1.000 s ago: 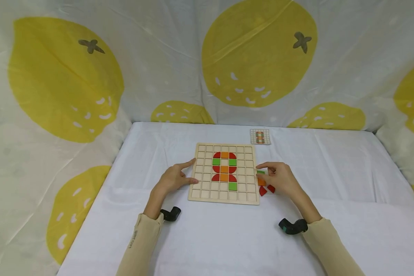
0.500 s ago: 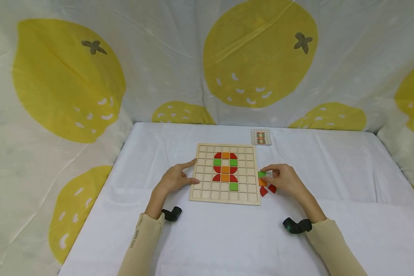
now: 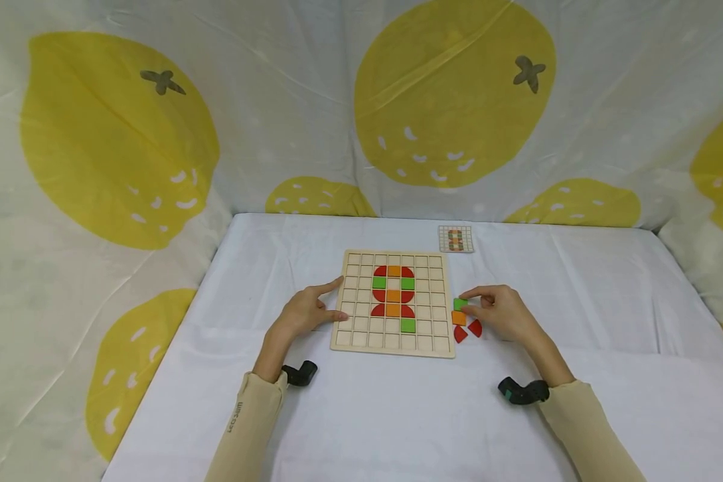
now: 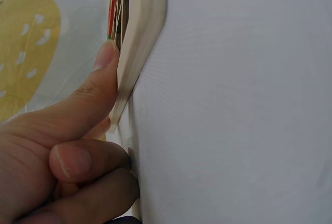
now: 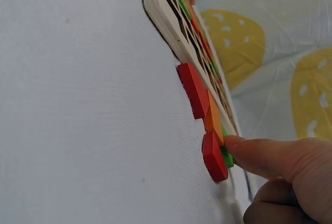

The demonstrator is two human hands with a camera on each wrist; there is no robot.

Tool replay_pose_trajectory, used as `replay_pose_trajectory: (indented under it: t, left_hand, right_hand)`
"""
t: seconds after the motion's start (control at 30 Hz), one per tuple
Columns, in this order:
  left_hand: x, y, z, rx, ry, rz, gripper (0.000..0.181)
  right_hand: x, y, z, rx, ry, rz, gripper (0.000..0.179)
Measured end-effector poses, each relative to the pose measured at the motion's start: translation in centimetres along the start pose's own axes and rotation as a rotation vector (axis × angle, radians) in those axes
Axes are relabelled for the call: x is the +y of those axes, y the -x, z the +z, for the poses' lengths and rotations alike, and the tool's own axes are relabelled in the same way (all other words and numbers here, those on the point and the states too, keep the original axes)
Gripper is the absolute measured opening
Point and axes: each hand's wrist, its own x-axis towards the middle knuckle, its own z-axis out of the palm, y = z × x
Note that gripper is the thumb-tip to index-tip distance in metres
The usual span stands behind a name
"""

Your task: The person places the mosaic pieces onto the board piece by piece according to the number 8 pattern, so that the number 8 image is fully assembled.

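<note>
A pale wooden grid board [image 3: 352,339] lies flat, with red curved tiles, orange square tiles and green square tiles set in its cells. My left hand [image 3: 301,312] is at its left edge, thumb and index finger spread apart and touching the rim; in the left wrist view the thumb [image 4: 101,86] lies against the board's side. Right of the board, my right hand [image 3: 499,312] pinches a green square tile [image 3: 460,304] between thumb and index finger. Just below it are an orange square tile [image 3: 458,318] and two loose red quarter-round tiles, one [image 3: 460,334] left and one [image 3: 474,328] right.
A small card [image 3: 456,239] printed with a coloured grid pattern lies behind the board's right corner. White cloth [image 3: 397,415] covers the table. A lemon-print curtain [image 3: 313,100] hangs at the back and sides. Both wrists carry black camera mounts [image 3: 523,391].
My right hand has shifted a little right, and the green tile has come slightly right with it. The orange tile shows more fully now. My left hand stays at the board's edge.
</note>
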Motion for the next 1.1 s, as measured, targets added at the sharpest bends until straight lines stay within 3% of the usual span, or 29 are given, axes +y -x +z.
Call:
replay_pose_trajectory:
  t: [0.23, 1.1]
  left_hand:
    - [-0.03, 0.03, -0.02, -0.002, 0.0, 0.002, 0.089]
    - [0.0, 0.03, 0.01, 0.002, 0.004, -0.001, 0.089]
  right_hand:
    - [0.2, -0.12, -0.15, 0.064, 0.039, 0.022, 0.032]
    - [0.08, 0.0, -0.29, 0.024, 0.029, 0.002, 0.032]
